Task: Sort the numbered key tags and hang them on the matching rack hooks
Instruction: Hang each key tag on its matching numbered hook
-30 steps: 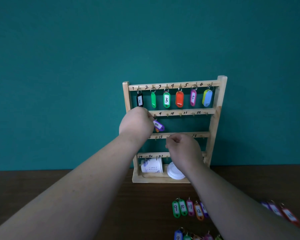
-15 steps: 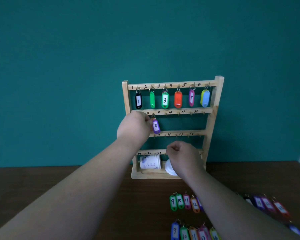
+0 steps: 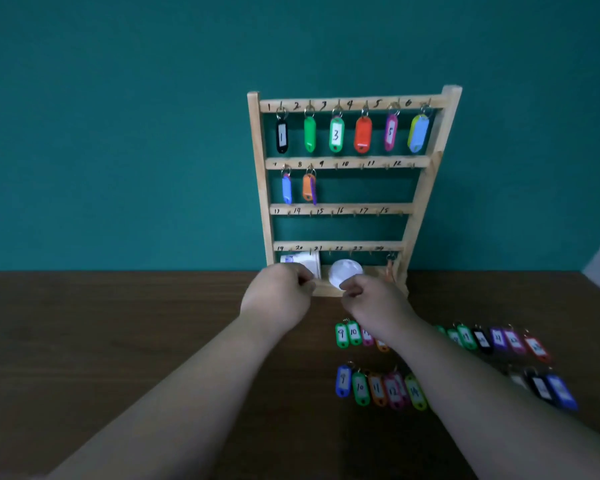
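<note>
White paper cup [image 3: 302, 264] and white lid [image 3: 345, 271] on the base of the wooden rack [image 3: 261, 188], partly behind both hands. Six key tags [image 3: 336, 135] on the top rail. Three on the second: blue tag [image 3: 286, 188], orange tag [image 3: 307, 187], purple tag [image 3: 314, 194]. Left hand [image 3: 278, 296] and right hand [image 3: 373, 304] curled, gripping nothing visible, well below those. Two rows of loose tags [image 3: 354, 332] beside the right wrist.

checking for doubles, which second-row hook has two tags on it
The second hook from the left: an orange tag and a purple tag hang together there. The first hook bears one blue tag; the others in that row are bare.
</note>
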